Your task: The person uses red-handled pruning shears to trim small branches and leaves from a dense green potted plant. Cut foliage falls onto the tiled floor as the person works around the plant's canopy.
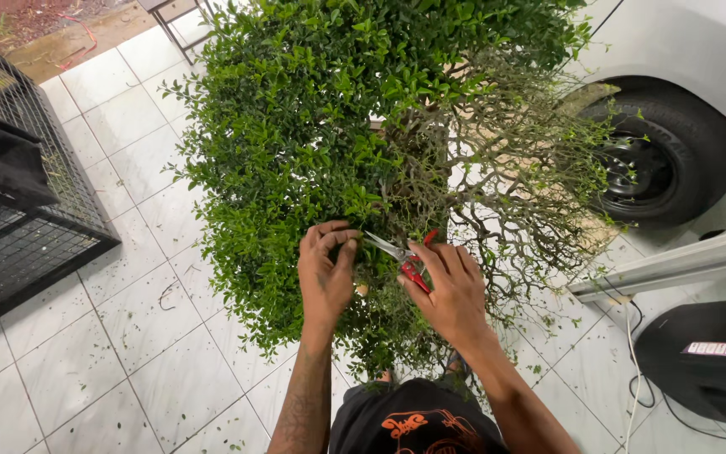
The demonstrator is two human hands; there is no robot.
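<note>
- The head view looked down on a floor of white tiles (69, 353) flecked with small cut leaves, with a black wire cage (18, 193) at the left and a white car's wheel (661, 160) at the upper right.
- A dense green bush (296, 143) filled the middle; its right side was bare, tangled twigs (523, 185).
- The left hand (325, 269) sat at the bush's lower edge, its fingers curled together, pinching a sprig of foliage.
- The right hand (451, 290), just beside it, was closed around the red handles of small pruning snips (405, 256); the silver blades pointed toward the left hand's fingertips, slightly parted.
- A black device (707, 361) with a white cable (632, 370) lay at the lower right, near a pale metal rail (674, 265).
</note>
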